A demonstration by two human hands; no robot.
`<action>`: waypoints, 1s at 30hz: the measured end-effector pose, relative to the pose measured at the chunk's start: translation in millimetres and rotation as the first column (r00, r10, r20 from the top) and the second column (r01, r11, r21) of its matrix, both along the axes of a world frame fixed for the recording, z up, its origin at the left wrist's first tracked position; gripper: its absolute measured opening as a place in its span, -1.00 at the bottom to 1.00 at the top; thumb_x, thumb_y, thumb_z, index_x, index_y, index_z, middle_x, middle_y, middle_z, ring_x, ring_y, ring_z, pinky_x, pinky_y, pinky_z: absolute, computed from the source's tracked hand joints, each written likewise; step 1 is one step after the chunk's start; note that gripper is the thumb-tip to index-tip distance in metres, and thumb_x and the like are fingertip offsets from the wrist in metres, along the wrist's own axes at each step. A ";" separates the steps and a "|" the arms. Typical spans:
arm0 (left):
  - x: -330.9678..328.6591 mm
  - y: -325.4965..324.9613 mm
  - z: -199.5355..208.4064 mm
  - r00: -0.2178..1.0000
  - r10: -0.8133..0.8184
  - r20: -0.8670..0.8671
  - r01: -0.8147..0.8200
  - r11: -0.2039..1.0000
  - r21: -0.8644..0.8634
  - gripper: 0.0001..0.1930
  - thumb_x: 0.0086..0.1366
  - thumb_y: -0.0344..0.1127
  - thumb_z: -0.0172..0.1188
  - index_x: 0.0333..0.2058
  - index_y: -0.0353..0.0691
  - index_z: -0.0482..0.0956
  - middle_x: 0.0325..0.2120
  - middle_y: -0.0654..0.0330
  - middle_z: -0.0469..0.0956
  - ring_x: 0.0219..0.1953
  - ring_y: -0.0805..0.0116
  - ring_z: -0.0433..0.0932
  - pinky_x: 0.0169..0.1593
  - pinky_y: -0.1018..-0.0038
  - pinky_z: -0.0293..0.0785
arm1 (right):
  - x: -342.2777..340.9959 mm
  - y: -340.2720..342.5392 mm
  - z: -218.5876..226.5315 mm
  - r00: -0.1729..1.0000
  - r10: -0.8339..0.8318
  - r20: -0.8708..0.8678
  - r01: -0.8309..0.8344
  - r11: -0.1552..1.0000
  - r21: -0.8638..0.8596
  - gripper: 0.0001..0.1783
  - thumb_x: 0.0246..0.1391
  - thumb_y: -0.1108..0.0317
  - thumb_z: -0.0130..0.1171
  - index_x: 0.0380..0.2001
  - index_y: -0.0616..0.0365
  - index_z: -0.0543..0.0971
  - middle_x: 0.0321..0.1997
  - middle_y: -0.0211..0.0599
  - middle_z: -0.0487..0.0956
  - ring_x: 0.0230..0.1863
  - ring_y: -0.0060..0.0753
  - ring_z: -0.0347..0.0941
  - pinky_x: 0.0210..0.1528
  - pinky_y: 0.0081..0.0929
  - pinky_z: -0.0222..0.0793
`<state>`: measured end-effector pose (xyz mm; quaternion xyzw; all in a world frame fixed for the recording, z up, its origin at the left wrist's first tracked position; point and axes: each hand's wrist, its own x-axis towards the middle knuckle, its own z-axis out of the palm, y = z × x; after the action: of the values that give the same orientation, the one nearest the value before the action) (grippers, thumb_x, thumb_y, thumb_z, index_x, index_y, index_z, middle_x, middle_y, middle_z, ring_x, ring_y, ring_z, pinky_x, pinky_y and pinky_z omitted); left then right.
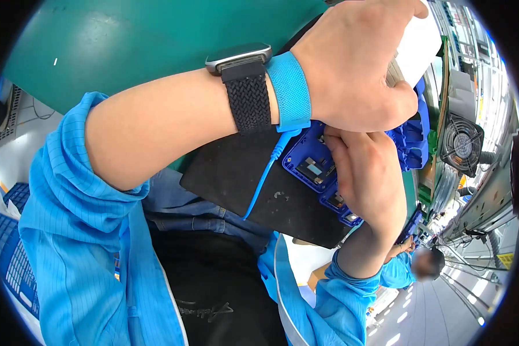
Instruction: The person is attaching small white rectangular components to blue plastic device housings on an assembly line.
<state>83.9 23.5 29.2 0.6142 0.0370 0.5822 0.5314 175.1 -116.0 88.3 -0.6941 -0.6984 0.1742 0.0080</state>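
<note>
Right hand curls at the open blue housing, toward the right edge of the black mat; left hand extends above. Neither grip can be determined. Internal components appear seated; closure is not done.

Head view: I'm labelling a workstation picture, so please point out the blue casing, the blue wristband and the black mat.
Blue casing [302,153]: head view, on its blue inner face.
Blue wristband [290,86]: head view, mid-band.
Black mat [233,173]: head view, on its bare surface.
</note>
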 end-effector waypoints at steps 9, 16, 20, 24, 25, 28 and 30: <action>-2.4 0.0 3.5 0.996 -0.084 0.006 0.085 0.992 -0.089 -0.28 0.03 -0.42 0.13 0.16 -0.72 0.17 -0.26 -0.48 0.51 -0.18 -0.34 0.58 -0.04 0.11 0.51 | -5.4 2.5 -1.2 1.000 0.006 0.025 -0.006 1.000 0.021 -0.83 0.10 0.57 0.18 -0.21 0.30 0.60 -0.27 0.07 0.64 -0.21 0.20 0.56 -0.15 -0.12 0.47; -3.1 1.0 5.2 0.990 -0.141 -0.015 0.138 0.982 -0.131 -0.28 0.03 -0.42 0.14 0.16 -0.71 0.18 -0.26 -0.47 0.51 -0.18 -0.33 0.58 -0.04 0.12 0.52 | -1.9 -6.0 -6.5 0.996 -0.043 0.081 0.035 0.995 0.097 -0.82 0.03 0.54 0.29 -0.24 0.24 0.58 -0.31 -0.03 0.60 -0.29 0.06 0.57 -0.26 -0.17 0.49; -4.0 1.1 6.4 0.991 -0.134 -0.027 0.129 0.983 -0.134 -0.29 0.04 -0.42 0.14 0.16 -0.70 0.19 -0.26 -0.46 0.52 -0.18 -0.33 0.58 -0.04 0.12 0.52 | 0.9 -10.9 -13.9 0.999 0.012 0.029 -0.018 0.975 0.222 -0.78 -0.03 0.53 0.34 -0.28 0.20 0.54 -0.33 -0.14 0.55 -0.33 0.00 0.54 -0.30 -0.17 0.48; -5.1 1.0 6.9 0.990 -0.122 -0.067 0.113 0.985 -0.127 -0.29 0.04 -0.42 0.15 0.16 -0.68 0.19 -0.24 -0.44 0.53 -0.17 -0.31 0.58 -0.05 0.13 0.52 | 1.9 -14.8 -17.1 0.999 0.034 0.038 -0.041 0.972 0.230 -0.78 -0.05 0.57 0.32 -0.30 0.21 0.53 -0.32 -0.13 0.54 -0.31 -0.01 0.53 -0.29 -0.19 0.47; -5.3 1.0 6.6 0.992 -0.106 -0.061 0.098 0.987 -0.131 -0.29 0.05 -0.42 0.16 0.16 -0.67 0.19 -0.24 -0.43 0.53 -0.17 -0.31 0.58 -0.05 0.12 0.52 | 2.3 -15.0 -17.2 1.000 0.025 0.010 -0.027 0.975 0.222 -0.78 -0.06 0.59 0.32 -0.31 0.22 0.53 -0.33 -0.13 0.53 -0.32 0.00 0.52 -0.29 -0.19 0.46; -2.9 1.1 5.3 0.991 -0.128 -0.032 0.123 0.983 -0.137 -0.29 0.05 -0.42 0.16 0.17 -0.67 0.18 -0.24 -0.44 0.53 -0.17 -0.31 0.58 -0.06 0.12 0.53 | 4.8 -24.6 -12.0 0.995 -0.015 -0.094 0.034 0.979 0.200 -0.78 -0.07 0.62 0.31 -0.33 0.22 0.52 -0.33 -0.13 0.50 -0.33 0.00 0.49 -0.28 -0.19 0.43; 0.4 1.2 3.8 0.993 -0.115 -0.021 0.112 0.988 -0.111 -0.29 0.05 -0.42 0.16 0.17 -0.67 0.18 -0.24 -0.44 0.53 -0.17 -0.32 0.58 -0.07 0.12 0.53 | 4.7 -29.9 -7.8 0.985 -0.050 -0.167 0.081 0.980 0.180 -0.78 -0.08 0.64 0.31 -0.34 0.22 0.51 -0.33 -0.13 0.49 -0.33 0.00 0.46 -0.26 -0.19 0.41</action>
<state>84.3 24.7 33.1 0.5930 0.0410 0.5399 0.5960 179.7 -145.9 80.5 -0.6966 -0.6854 0.1635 0.1350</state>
